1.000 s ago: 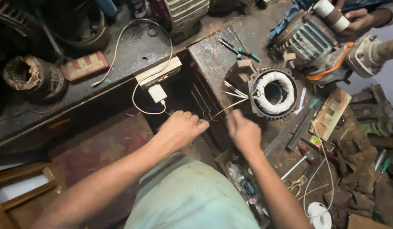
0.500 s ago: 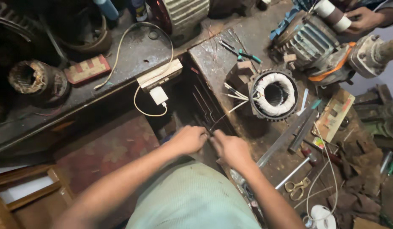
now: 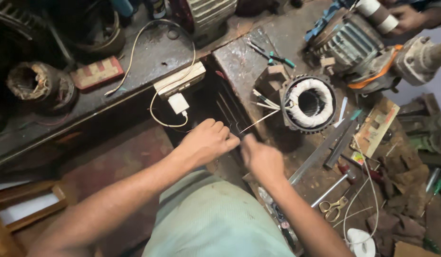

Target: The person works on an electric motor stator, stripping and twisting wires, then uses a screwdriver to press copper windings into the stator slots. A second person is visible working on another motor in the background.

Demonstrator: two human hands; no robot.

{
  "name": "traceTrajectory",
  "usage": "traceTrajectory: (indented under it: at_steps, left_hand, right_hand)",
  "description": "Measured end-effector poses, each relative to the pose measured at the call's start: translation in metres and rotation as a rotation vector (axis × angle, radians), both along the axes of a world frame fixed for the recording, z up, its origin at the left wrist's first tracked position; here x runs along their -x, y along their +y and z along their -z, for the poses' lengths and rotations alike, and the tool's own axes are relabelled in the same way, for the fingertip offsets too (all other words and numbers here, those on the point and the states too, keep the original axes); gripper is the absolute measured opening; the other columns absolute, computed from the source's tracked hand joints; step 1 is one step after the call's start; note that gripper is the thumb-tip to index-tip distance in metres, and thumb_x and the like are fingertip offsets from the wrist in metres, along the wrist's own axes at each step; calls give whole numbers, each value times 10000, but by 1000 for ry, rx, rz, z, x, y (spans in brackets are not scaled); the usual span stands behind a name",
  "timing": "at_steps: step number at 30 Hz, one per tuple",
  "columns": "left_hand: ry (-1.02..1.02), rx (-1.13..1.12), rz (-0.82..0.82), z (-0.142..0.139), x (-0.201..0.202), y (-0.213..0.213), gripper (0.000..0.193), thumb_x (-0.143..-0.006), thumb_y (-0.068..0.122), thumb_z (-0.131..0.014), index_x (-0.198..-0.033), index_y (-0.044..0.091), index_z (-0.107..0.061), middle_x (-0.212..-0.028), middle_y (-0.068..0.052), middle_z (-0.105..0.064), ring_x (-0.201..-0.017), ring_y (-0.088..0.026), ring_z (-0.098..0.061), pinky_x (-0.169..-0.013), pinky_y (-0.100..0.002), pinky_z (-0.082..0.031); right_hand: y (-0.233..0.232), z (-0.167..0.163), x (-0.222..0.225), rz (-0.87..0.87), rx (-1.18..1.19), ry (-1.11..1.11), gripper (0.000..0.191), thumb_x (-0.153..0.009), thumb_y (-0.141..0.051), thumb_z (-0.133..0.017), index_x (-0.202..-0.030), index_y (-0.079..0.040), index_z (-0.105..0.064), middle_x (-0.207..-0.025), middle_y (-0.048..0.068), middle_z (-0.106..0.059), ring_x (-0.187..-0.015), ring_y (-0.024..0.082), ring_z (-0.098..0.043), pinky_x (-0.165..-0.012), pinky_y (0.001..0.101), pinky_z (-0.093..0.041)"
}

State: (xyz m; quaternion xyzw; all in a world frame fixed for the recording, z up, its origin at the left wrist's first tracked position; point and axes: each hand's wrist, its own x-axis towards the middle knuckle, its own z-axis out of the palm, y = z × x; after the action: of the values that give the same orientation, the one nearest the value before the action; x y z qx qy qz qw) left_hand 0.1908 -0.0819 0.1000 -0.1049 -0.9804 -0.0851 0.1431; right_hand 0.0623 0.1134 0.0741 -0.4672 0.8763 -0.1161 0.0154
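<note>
Two hands meet just in front of my chest: my left hand (image 3: 208, 140) is curled shut, my right hand (image 3: 261, 157) pinched closed, both on a thin pale wire (image 3: 258, 122). From the grip it runs up and right to the stator (image 3: 309, 102) with white windings on the counter (image 3: 239, 62). I judge I'm working a winding lead; next calls for a steady pull. Farther right lie scissors (image 3: 332, 208).
</note>
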Motion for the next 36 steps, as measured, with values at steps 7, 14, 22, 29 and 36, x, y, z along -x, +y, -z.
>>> traceTrajectory:
  at_steps: [7, 14, 22, 29, 36]
  left_hand:
    - [-24, -39, -139, 19, -4, 25, 110, -855, 167, -600, -950, 122, -633, -793, -51, -637, -777, -232, -633, -675, -381, -453]
    - [-159, -838, -345, 26, 6, 30, 174, -963, 115, -578, -1116, 109, -662, -955, -184, -724, -806, -321, -693, -662, -405, -547]
    - [14, -107, -14, -5, -5, 0, 251, -822, 148, -623, -1071, 117, -625, -852, -64, -636, -741, -234, -653, -630, -380, -494]
    - [-130, -91, -41, 13, -7, 10, 431, -583, 243, -619, -996, 121, -636, -832, -71, -651, -783, -259, -659, -663, -381, -485]
    - [-424, -630, -365, 46, 8, 49, 121, -915, 199, -673, -1004, 119, -650, -902, -113, -724, -791, -248, -704, -717, -384, -528]
  right_hand:
    - [-7, -2, -15, 27, 97, -130, 151, -957, -260, -647, -971, -119, -597, -641, 189, -638, -589, 408, -647, -514, 532, -497]
    - [4, -32, -1, 210, 207, -294, 172, -1025, -254, -587, -987, -87, -575, -663, 212, -650, -619, 423, -671, -492, 535, -493]
    - [-11, -32, -10, 76, 41, 35, 208, -1029, -264, -589, -905, -100, -559, -616, 142, -630, -548, 381, -649, -469, 511, -483]
    - [6, 12, 0, -48, 78, -120, 164, -919, -269, -679, -948, -117, -623, -565, 164, -621, -512, 397, -639, -453, 515, -488]
    - [0, 3, -19, -8, 76, -305, 196, -964, -268, -652, -965, -81, -595, -631, 198, -642, -592, 431, -645, -528, 554, -487]
